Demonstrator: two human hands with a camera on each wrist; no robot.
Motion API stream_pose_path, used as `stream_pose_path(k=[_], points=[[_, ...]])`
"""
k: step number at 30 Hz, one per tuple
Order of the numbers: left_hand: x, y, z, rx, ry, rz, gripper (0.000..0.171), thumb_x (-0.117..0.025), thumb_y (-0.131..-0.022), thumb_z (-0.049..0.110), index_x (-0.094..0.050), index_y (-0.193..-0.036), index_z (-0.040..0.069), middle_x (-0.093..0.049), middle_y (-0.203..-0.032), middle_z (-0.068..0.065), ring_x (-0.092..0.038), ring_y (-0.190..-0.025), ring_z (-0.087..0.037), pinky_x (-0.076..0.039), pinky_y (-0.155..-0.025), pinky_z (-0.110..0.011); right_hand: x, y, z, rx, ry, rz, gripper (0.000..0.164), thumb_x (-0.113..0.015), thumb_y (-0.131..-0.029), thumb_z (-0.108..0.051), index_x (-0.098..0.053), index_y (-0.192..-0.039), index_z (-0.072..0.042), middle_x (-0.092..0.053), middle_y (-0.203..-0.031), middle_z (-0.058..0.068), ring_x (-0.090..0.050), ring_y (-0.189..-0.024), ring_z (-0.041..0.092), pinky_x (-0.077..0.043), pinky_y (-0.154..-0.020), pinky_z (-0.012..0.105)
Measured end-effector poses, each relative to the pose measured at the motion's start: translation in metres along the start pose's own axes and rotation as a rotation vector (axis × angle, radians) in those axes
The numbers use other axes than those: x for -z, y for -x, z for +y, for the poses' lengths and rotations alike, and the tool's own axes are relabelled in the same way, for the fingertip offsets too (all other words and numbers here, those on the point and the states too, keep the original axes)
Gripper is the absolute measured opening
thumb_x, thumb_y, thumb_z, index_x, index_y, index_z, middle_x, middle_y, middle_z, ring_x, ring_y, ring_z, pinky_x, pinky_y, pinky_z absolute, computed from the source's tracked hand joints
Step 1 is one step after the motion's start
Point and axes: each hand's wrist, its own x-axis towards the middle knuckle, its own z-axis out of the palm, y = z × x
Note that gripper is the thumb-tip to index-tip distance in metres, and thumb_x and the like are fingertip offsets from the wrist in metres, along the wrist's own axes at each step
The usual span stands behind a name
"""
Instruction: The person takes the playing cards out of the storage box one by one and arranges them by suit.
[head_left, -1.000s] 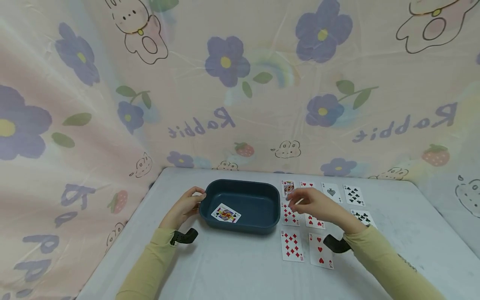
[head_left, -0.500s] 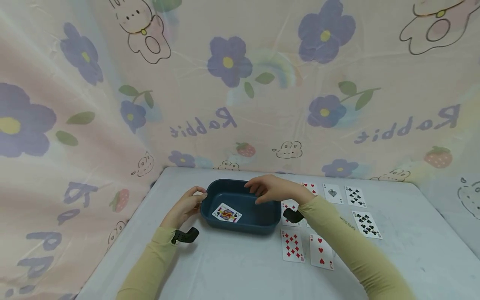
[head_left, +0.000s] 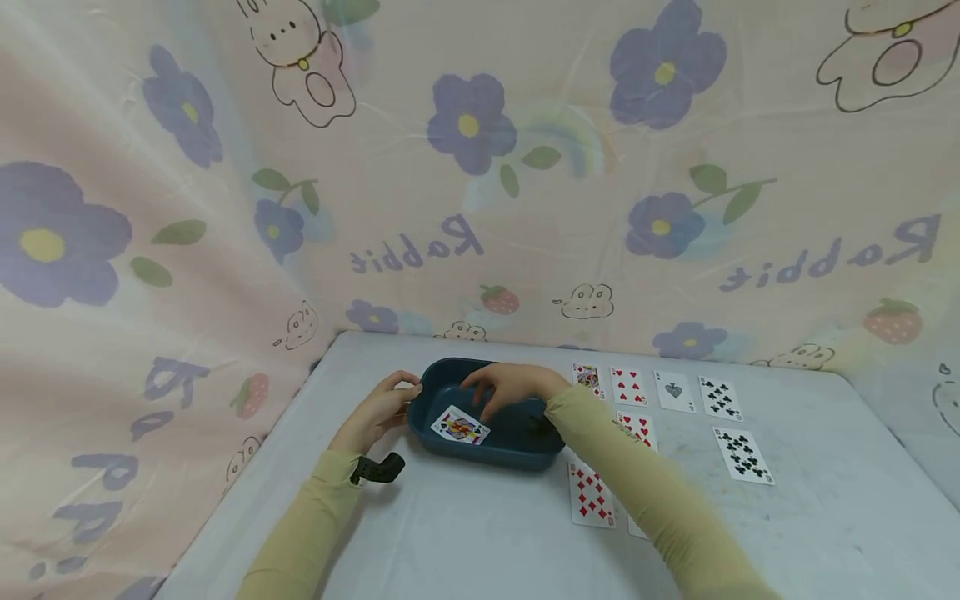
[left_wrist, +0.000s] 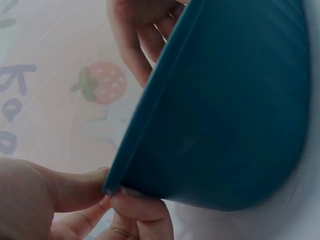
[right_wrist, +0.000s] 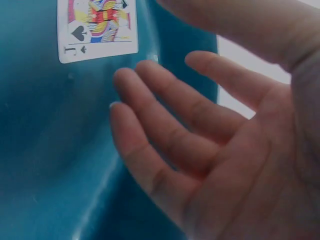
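Note:
A dark blue rectangular tray [head_left: 480,452] stands on the table. My left hand [head_left: 378,412] pinches its left rim; in the left wrist view the thumb and fingers [left_wrist: 140,207] meet on either side of the rim. A jack of spades [head_left: 460,426] lies face up inside, towards the front left. Over the tray hovers my right hand [head_left: 517,385], its fingers slightly bent and holding nothing. In the right wrist view the palm [right_wrist: 250,165] faces the camera, and the fingertips are close to the jack [right_wrist: 97,25] but apart from it.
Right of the tray, several playing cards lie face up in rows, among them an ace of spades [head_left: 674,391], a ten of diamonds [head_left: 592,497] and a clubs card [head_left: 742,455]. My right forearm [head_left: 637,483] covers some of them. A patterned cloth [head_left: 480,208] hangs behind the table.
My right hand has moved left from above the cards into the tray, near the jack. The left hand keeps its hold on the rim. The view has shifted slightly.

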Motion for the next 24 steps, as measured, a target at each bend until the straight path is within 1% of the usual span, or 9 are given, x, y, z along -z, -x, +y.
stream_pose_path(k=[6,12,16,20,24], points=[[0.000,0.001,0.000,-0.003,-0.002,-0.004,0.018,-0.056,-0.098,0.017,-0.054,-0.113,0.008,-0.055,-0.092,-0.008,-0.052,-0.072,-0.018,-0.045,-0.065,-0.029,-0.008,-0.018,0.002,-0.088,0.049,-0.004,0.068,-0.078,-0.080,-0.010,-0.045,-0.140,-0.010,-0.063,-0.109,0.008,-0.060,-0.093,0.016,-0.048,-0.082,0.033],[-0.002,-0.002,0.000,0.009,0.025,-0.012,0.017,-0.056,-0.098,0.016,-0.053,-0.113,0.008,-0.056,-0.089,-0.007,-0.055,-0.073,-0.018,-0.045,-0.063,-0.028,-0.015,-0.033,0.003,-0.160,0.061,-0.011,0.069,-0.080,-0.078,-0.010,-0.048,-0.139,-0.015,-0.063,-0.106,0.008,-0.059,-0.088,0.015,-0.048,-0.080,0.032],[-0.003,-0.002,0.000,0.011,0.034,-0.021,0.018,-0.056,-0.098,0.015,-0.052,-0.113,0.007,-0.057,-0.088,-0.008,-0.056,-0.072,-0.019,-0.045,-0.062,-0.027,-0.020,-0.036,0.003,-0.197,0.091,-0.017,0.073,-0.083,-0.075,-0.013,-0.048,-0.139,-0.020,-0.061,-0.105,0.006,-0.058,-0.091,0.016,-0.048,-0.083,0.034],[-0.003,-0.002,0.000,0.010,0.040,-0.017,0.017,-0.056,-0.098,0.015,-0.053,-0.112,0.007,-0.057,-0.090,-0.010,-0.055,-0.073,-0.020,-0.045,-0.061,-0.027,-0.025,-0.037,0.002,-0.201,0.125,-0.027,0.075,-0.084,-0.073,-0.013,-0.048,-0.139,-0.022,-0.058,-0.106,0.004,-0.055,-0.094,0.016,-0.046,-0.086,0.035],[-0.001,-0.001,-0.001,0.007,0.026,-0.005,0.017,-0.056,-0.098,0.016,-0.054,-0.112,0.007,-0.057,-0.092,-0.010,-0.055,-0.074,-0.020,-0.045,-0.063,-0.028,-0.029,-0.038,-0.002,-0.178,0.184,-0.034,0.076,-0.085,-0.072,-0.012,-0.048,-0.137,-0.022,-0.055,-0.104,0.003,-0.053,-0.092,0.016,-0.045,-0.083,0.033]])
